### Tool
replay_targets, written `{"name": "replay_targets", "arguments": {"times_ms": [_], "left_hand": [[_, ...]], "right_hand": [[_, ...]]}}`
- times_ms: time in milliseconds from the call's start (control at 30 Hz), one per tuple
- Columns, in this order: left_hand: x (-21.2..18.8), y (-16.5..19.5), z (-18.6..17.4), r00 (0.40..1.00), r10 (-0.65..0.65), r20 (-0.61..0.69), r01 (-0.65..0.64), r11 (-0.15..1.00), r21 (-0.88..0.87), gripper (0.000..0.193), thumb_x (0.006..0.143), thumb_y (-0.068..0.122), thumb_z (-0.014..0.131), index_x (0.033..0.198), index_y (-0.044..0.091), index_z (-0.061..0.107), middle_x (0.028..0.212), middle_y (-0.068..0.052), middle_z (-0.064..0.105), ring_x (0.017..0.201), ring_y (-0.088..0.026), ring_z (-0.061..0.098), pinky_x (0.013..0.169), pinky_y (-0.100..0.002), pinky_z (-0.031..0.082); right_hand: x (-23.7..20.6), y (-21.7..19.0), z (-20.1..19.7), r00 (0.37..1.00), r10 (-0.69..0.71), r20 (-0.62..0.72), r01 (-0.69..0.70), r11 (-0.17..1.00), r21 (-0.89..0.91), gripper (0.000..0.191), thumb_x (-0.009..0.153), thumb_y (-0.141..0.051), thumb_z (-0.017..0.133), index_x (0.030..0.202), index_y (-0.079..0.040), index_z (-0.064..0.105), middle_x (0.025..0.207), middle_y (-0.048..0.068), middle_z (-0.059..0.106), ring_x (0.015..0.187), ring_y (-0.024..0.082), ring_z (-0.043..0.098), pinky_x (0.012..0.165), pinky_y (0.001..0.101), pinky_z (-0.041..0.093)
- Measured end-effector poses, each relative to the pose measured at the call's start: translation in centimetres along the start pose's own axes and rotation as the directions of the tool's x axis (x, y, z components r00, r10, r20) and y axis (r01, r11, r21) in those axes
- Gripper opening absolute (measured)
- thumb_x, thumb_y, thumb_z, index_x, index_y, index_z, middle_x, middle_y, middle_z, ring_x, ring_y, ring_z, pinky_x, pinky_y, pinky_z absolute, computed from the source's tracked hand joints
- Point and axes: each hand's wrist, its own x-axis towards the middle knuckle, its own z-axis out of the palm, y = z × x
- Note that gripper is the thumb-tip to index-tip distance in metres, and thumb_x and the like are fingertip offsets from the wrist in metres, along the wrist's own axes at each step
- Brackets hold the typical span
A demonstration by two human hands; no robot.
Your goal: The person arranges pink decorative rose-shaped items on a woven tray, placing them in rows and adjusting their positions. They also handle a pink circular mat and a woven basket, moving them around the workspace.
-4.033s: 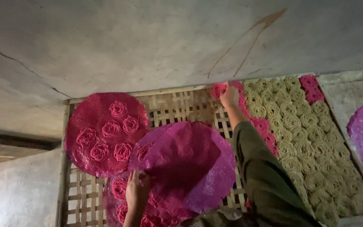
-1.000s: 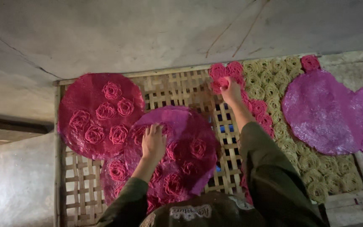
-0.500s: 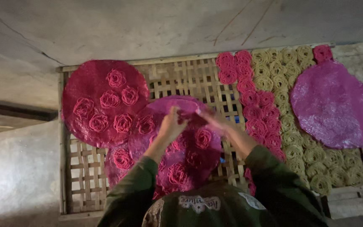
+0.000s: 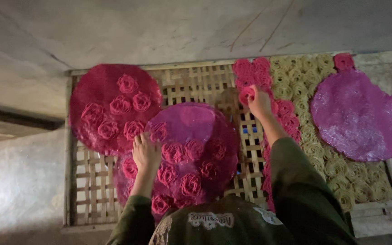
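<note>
- A bamboo lattice rack (image 4: 100,190) lies against a grey concrete wall.
- Our left hand (image 4: 145,153) rests flat, fingers together, on a magenta disc (image 4: 196,136) bearing pink coils.
- Our right hand (image 4: 259,102) has its fingers clamped on one pink noodle coil (image 4: 246,95), beside the yellow coils (image 4: 305,90).

wall (image 4: 159,27): grey concrete, rough, thin cracks and a few scratch lines | left: lower grey concrete ledge (image 4: 19,181) with a dark gap above it | right: grey concrete slab (image 4: 386,68) at the far edge | light: dim, no window or lamp in view | focus: soft, slightly blurred
</note>
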Motion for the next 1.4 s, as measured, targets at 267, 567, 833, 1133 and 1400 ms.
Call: {"name": "replay_targets", "arguments": {"times_ms": [267, 567, 833, 1133, 1400], "left_hand": [[0.4, -0.1, 2.7, 0.996, -0.010, -0.093, 0.001, 0.996, -0.094, 0.034, 0.092, 0.029, 0.072, 0.114, 0.004, 0.063, 0.113, -0.021, 0.061, 0.108, -0.041, 0.062, 0.090, -0.049, 0.054], [-0.1, 10.3, 1.2, 0.951, 0.305, 0.058, -0.235, 0.829, -0.508, 0.046, 0.089, 0.026, 0.072, 0.128, 0.004, 0.058, 0.121, -0.021, 0.062, 0.108, -0.039, 0.064, 0.088, -0.049, 0.056], [-3.5, 11.0, 1.9, 0.836, 0.525, 0.159, -0.478, 0.839, -0.259, 0.056, 0.093, 0.030, 0.068, 0.142, 0.007, 0.052, 0.141, -0.013, 0.053, 0.126, -0.036, 0.055, 0.108, -0.045, 0.048], [-4.8, 12.9, 6.2, 0.767, 0.554, 0.322, -0.549, 0.828, -0.117, 0.047, 0.094, 0.033, 0.068, 0.132, 0.007, 0.059, 0.134, -0.013, 0.050, 0.126, -0.033, 0.048, 0.103, -0.049, 0.044], [-4.9, 15.4, 7.2, 0.737, 0.545, 0.400, -0.440, 0.836, -0.328, 0.045, 0.086, 0.022, 0.073, 0.126, 0.009, 0.057, 0.118, -0.018, 0.065, 0.107, -0.036, 0.065, 0.089, -0.048, 0.056]], "right_hand": [[-4.3, -7.6, -1.5, 0.902, -0.323, -0.288, 0.243, 0.929, -0.279, 0.051, 0.090, -0.025, 0.074, 0.135, -0.008, 0.058, 0.120, 0.023, 0.064, 0.111, 0.042, 0.060, 0.091, 0.0553, 0.053], [-10.6, -13.9, 3.5, 0.804, -0.216, 0.554, -0.478, 0.321, 0.818, 0.037, 0.099, -0.032, 0.066, 0.125, -0.005, 0.069, 0.111, 0.006, 0.075, 0.103, 0.017, 0.072, 0.100, 0.0353, 0.056], [-7.7, -6.8, -1.1, 0.995, -0.015, 0.103, -0.044, 0.838, 0.544, 0.029, 0.094, -0.008, 0.071, 0.123, -0.009, 0.067, 0.121, 0.014, 0.074, 0.114, 0.028, 0.070, 0.100, 0.0402, 0.054], [-7.8, -4.8, -4.4, 0.976, -0.157, -0.148, 0.154, 0.987, -0.036, 0.069, 0.087, -0.004, 0.069, 0.151, -0.012, 0.045, 0.141, 0.017, 0.061, 0.106, 0.042, 0.066, 0.083, 0.0496, 0.056], [-15.4, -3.1, 0.2, 0.981, 0.070, 0.183, -0.109, 0.971, 0.214, 0.026, 0.108, -0.036, 0.062, 0.126, -0.018, 0.066, 0.119, 0.005, 0.077, 0.092, 0.015, 0.074, 0.084, 0.0376, 0.064]]}}
